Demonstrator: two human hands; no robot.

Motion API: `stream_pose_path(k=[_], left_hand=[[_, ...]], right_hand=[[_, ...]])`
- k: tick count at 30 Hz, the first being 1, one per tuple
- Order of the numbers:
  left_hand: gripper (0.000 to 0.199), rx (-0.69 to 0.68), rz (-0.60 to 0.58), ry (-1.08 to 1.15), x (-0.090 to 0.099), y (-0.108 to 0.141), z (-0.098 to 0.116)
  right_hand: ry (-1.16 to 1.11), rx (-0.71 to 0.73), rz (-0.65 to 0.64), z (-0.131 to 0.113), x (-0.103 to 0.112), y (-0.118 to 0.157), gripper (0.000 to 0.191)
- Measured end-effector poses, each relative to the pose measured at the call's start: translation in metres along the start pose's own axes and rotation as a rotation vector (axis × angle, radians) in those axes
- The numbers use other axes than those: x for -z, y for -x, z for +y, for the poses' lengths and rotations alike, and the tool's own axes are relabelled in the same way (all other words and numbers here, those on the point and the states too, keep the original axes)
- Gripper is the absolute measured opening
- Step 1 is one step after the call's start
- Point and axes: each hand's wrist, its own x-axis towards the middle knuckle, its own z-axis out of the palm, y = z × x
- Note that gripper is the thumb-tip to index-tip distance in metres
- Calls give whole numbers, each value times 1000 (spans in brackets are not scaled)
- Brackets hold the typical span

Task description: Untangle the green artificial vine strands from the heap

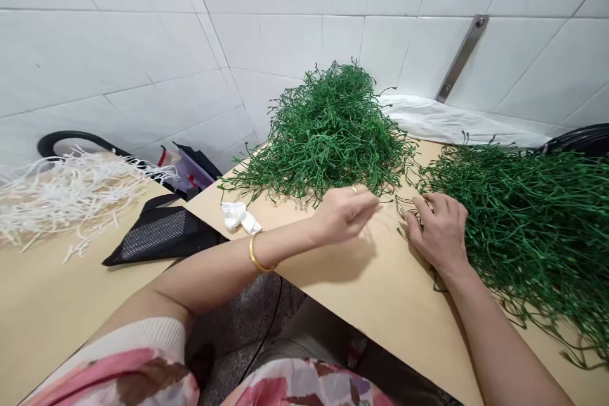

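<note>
My left hand (345, 212) hovers over the middle of the table, its fingers bent and pressed together. Whatever may be between those fingertips I cannot make out. In front of it rises a heap of thin green cords (333, 133) with small knot-like ends. My right hand (440, 231) rests low at the left edge of a second pile of green cords (537, 235). Its fingers are curled, and the thumb and forefinger close on a few loose strands that stick out to the left.
A crumpled white tissue (238, 217) lies left of the heap. On the left table (57, 304) are white strands (80, 193) and a black mesh pouch (162, 231). White plastic sheeting (457, 119) runs along the tiled wall, below a metal bar (461, 58). A gap separates the tables.
</note>
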Motion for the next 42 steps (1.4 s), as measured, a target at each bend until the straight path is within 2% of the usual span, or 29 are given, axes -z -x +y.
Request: stream_pose_path(k=[2,4,6,10,12,13,15,19,22,24,26,27,30,31,32,34,36,40,42], left_hand=[[21,83,117,-6,9,-6,-11],[20,130,140,-46,12,-10,-21],[18,139,36,-83,9,-10,-28],[18,136,-343,-188,-3,-5,-33],[24,164,-418,-219,-6,-4,-32],[26,184,-401,-203,-5,-6,-32],[25,231,-266,-115,3,-14,-34],[17,273,231,70,36,-46,-39],[10,309,553,153,59,-69,-36],[8,379,639,280,60,-74,-28],[10,514,573,505,46,-68,-17],[10,623,465,666,34,-61,-11],[7,1096,131,1108,-8,-37,4],[9,1211,42,1217,-20,-30,8],[12,1269,0,1306,-31,-26,11],[16,1313,-35,1404,-45,-23,15],[19,1308,-39,1467,-52,-28,17],[20,1289,-35,1540,-58,-45,20],[20,1253,24,1555,-63,-49,20]], right_hand=[[-1,16,33,-4,5,-2,25],[-16,36,77,-10,11,-5,24],[-46,70,117,-16,17,-7,24],[-115,141,129,-25,23,-9,20],[-142,158,94,-28,22,-9,18],[-151,167,59,-29,21,-9,18],[-164,195,-47,-30,19,-7,19],[-164,252,-267,-32,13,-5,20],[-146,239,-290,-31,11,-4,21],[-154,216,-265,-29,12,-3,20],[-185,178,-220,-26,12,-3,19],[-206,150,-194,-24,13,-3,18],[-279,14,-119,-17,14,-3,20],[-305,-44,-90,-14,14,-3,21],[-332,-107,-54,-12,15,-4,23],[-401,-230,13,-7,17,-4,25],[-504,-352,47,-5,20,-5,26],[-806,-601,38,-4,24,-5,26],[-953,-660,21,-5,26,-4,31]])
